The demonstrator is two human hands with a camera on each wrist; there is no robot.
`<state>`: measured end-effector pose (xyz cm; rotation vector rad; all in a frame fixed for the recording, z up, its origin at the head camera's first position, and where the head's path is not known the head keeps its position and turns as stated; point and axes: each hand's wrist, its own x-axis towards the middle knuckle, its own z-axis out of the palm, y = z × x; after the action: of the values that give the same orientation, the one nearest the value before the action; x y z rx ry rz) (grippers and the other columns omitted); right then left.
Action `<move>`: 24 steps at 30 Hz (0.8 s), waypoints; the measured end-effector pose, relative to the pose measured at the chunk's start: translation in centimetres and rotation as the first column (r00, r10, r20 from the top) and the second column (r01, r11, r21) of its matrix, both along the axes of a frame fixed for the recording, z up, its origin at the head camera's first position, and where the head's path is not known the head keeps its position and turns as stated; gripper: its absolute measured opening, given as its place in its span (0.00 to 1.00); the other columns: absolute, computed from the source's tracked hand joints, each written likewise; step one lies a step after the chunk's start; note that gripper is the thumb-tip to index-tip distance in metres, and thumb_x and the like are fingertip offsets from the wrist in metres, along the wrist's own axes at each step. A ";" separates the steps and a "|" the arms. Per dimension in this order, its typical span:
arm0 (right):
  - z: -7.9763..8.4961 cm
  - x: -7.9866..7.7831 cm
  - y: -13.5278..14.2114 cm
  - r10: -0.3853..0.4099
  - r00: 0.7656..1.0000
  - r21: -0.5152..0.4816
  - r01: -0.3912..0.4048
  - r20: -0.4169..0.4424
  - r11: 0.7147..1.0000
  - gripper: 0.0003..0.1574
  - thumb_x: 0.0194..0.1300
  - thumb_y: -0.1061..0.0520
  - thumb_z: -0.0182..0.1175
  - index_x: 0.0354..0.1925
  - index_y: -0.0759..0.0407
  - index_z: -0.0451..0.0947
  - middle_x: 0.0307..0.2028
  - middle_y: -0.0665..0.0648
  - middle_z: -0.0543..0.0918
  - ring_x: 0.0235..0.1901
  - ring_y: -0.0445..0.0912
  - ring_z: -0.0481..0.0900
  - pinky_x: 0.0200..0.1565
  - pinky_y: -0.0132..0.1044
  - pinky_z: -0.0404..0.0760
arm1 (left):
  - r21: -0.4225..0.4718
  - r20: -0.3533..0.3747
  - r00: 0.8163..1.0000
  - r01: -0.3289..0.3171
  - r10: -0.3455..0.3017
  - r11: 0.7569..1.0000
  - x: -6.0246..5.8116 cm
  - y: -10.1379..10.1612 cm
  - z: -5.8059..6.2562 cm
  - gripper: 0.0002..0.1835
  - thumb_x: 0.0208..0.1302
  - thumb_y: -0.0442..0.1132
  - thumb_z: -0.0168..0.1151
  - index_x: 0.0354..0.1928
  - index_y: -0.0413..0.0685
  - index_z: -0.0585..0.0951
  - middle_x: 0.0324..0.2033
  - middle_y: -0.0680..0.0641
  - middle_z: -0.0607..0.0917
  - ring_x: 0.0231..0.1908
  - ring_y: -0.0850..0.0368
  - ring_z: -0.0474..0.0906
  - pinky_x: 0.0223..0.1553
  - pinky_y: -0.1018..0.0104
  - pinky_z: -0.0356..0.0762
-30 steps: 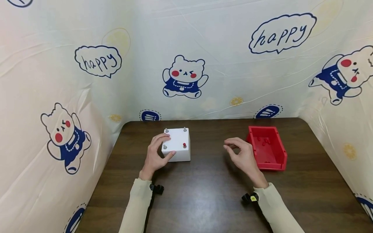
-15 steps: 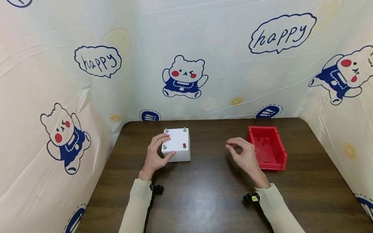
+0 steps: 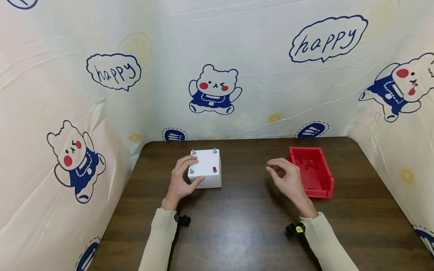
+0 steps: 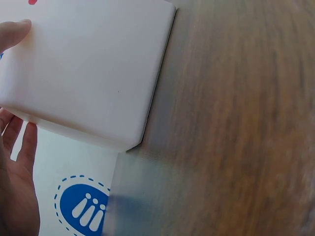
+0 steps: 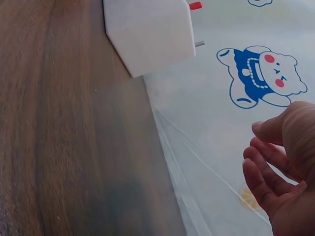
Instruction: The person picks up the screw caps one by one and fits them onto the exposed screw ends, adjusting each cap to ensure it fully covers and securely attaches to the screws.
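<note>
My left hand (image 3: 179,182) grips a white box (image 3: 207,160) at its left side, thumb at the front face and fingers across the left edge. Metal posts stand at the box's top corners; the near right one wears a small red cap (image 3: 214,168). In the left wrist view the thumb (image 4: 15,33) lies against the white box (image 4: 93,69), with other fingers on its far side. My right hand (image 3: 286,178) hovers left of the red bin (image 3: 323,165), fingers loosely curled. Nothing shows between its thumb and fingers in the right wrist view (image 5: 280,162).
Several small red pieces (image 3: 308,164) lie inside the red bin. The brown wooden table (image 3: 234,226) runs back to a pale printed cloth (image 3: 257,94) that also hangs along both sides.
My right hand has drifted a little to the right, closer over the bin's left wall. The left hand and the white box have stayed in place.
</note>
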<state>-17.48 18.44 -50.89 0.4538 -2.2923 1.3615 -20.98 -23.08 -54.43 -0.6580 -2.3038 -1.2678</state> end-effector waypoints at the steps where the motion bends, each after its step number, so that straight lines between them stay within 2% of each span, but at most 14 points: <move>1: 0.0 0.0 0.1 -0.002 1.000 0.002 0.002 0.003 1.000 0.18 0.64 0.66 0.75 0.51 0.55 0.90 0.48 0.57 0.92 0.42 0.45 0.89 0.46 0.29 0.88 | -0.001 0.002 1.000 -0.001 0.001 1.000 0.0 0.0 0.0 0.28 0.55 0.45 0.82 0.59 0.55 0.85 0.65 0.49 0.83 0.69 0.48 0.73 0.72 0.44 0.68; 7: 0.1 0.0 0.3 -0.022 1.000 0.026 0.022 0.005 0.999 0.18 0.63 0.66 0.75 0.51 0.54 0.90 0.48 0.55 0.91 0.41 0.40 0.88 0.43 0.45 0.92 | 0.002 0.004 1.000 -0.001 0.001 1.000 0.0 0.0 0.0 0.28 0.54 0.44 0.82 0.59 0.54 0.85 0.65 0.49 0.83 0.69 0.48 0.73 0.71 0.43 0.68; 10: 0.1 0.0 0.5 -0.029 1.000 0.037 0.029 -0.002 0.999 0.18 0.63 0.66 0.75 0.51 0.54 0.89 0.48 0.55 0.91 0.41 0.39 0.87 0.42 0.47 0.92 | 0.012 -0.002 1.000 0.006 -0.006 1.000 0.0 0.0 0.0 0.28 0.54 0.42 0.83 0.58 0.52 0.86 0.64 0.47 0.84 0.68 0.46 0.73 0.70 0.44 0.68; 13: 0.2 0.0 0.6 -0.034 0.999 0.041 0.034 -0.010 0.999 0.18 0.63 0.67 0.75 0.50 0.55 0.90 0.48 0.55 0.91 0.41 0.40 0.87 0.42 0.43 0.91 | 0.012 -0.005 1.000 0.005 -0.005 1.000 -0.1 0.0 0.0 0.28 0.53 0.42 0.83 0.58 0.52 0.86 0.64 0.46 0.84 0.68 0.46 0.73 0.70 0.45 0.69; 15: 0.2 0.0 0.7 -0.036 0.999 0.042 0.037 -0.011 0.998 0.18 0.63 0.67 0.75 0.50 0.55 0.90 0.48 0.55 0.91 0.40 0.41 0.87 0.42 0.42 0.91 | 0.024 0.001 1.000 0.007 -0.007 1.000 0.5 0.5 0.9 0.28 0.53 0.39 0.82 0.58 0.46 0.86 0.63 0.43 0.84 0.67 0.43 0.73 0.70 0.44 0.68; 20: 0.2 0.0 0.7 -0.034 0.999 0.035 0.034 -0.005 0.999 0.18 0.63 0.67 0.75 0.50 0.55 0.89 0.48 0.55 0.91 0.40 0.42 0.88 0.44 0.31 0.89 | 0.054 0.002 1.000 0.016 -0.016 0.998 2.0 1.6 3.3 0.27 0.52 0.31 0.80 0.56 0.34 0.84 0.61 0.34 0.83 0.66 0.34 0.72 0.71 0.43 0.67; 22: 0.2 0.0 0.8 -0.033 0.999 0.034 0.033 -0.007 0.999 0.18 0.63 0.67 0.75 0.51 0.55 0.89 0.48 0.55 0.91 0.40 0.42 0.88 0.44 0.25 0.86 | 0.050 -0.017 1.000 0.020 -0.019 0.999 2.0 1.6 3.4 0.27 0.52 0.31 0.80 0.55 0.33 0.84 0.61 0.32 0.83 0.65 0.33 0.73 0.70 0.44 0.67; 24: 0.2 0.0 0.8 -0.036 0.999 0.037 0.037 -0.009 0.999 0.18 0.63 0.67 0.75 0.51 0.55 0.89 0.48 0.55 0.91 0.40 0.40 0.87 0.44 0.24 0.85 | 0.051 -0.026 0.999 0.021 -0.020 0.998 2.1 1.7 3.6 0.27 0.51 0.30 0.80 0.55 0.33 0.84 0.60 0.32 0.83 0.65 0.32 0.73 0.70 0.46 0.67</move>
<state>-17.46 19.24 -50.65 0.4265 -2.3115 1.2986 -18.84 -21.38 -50.86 -0.6781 -2.2422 -1.3160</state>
